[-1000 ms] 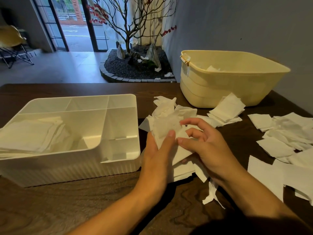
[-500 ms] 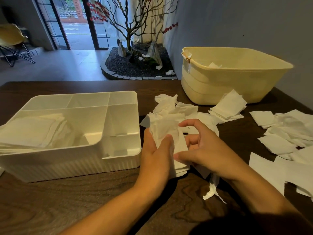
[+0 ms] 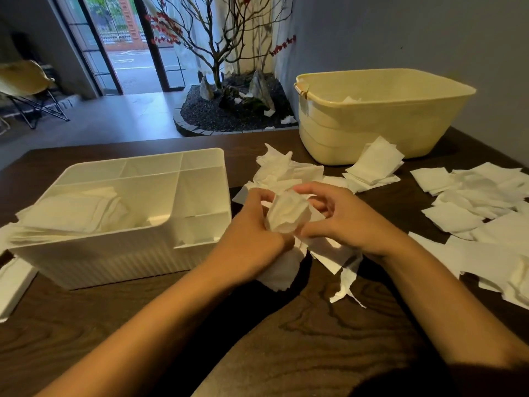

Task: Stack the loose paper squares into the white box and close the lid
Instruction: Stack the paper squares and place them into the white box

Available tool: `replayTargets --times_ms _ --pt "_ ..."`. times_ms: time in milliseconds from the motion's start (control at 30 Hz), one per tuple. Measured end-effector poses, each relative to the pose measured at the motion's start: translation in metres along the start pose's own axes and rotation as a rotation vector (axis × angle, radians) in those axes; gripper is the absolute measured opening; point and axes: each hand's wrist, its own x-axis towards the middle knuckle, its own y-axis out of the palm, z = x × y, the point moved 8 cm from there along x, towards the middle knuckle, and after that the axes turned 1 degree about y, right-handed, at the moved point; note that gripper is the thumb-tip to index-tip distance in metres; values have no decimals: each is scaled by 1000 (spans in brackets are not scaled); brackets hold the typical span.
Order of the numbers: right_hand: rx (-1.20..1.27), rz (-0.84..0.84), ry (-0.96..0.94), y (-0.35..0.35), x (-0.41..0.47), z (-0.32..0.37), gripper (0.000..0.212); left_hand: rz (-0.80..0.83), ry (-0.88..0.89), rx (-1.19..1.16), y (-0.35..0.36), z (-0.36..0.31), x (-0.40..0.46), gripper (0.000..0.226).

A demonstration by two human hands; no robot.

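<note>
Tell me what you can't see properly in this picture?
- Inside of the yellow tub: its near wall hides all but one white scrap, head view.
- Paper under the hands: the left hand and right hand cover part of the paper bunch.
- White box: its front wall hides the bottom of the stack.
- Flat white piece beside the box: cut off by the left edge.

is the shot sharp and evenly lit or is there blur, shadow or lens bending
Head view: daylight from the glass doors is the brightest area; the wooden table near the camera falls into deep shadow. The left hand and right hand on the paper bundle look slightly soft. Wide-angle bending tilts the door frames.
</note>
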Motion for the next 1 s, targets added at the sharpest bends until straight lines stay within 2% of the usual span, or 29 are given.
replayTargets --times_ms 133,267,367,467,600,733,867,1000 --pt "108 -20 -69 2 -3 7 50 -80 27 69 -27 2 -22 54" --pt "-61 113 -139 35 -11 18 47 -368 127 -36 -50 11 -59 41" --pt "-97 95 -172 51 -15 21 50 -463 109 -212 -39 27 -80 40" --pt "-73 65 -186 63 -17 19 53 -493 -1 -454 -29 50 -78 36" --pt "82 23 -197 71 -22 21 62 -516 -48 -577 -28 64 -74 28" --pt "152 54 -198 83 -23 16 69 -573 -81 -724 -23 76 -76 39" --pt "107 95 -175 92 -21 10 70 -528 -11 -700 -21 68 -74 48" --pt "149 50 -176 82 -19 11 58 -563 26 -636 -25 66 -76 41"
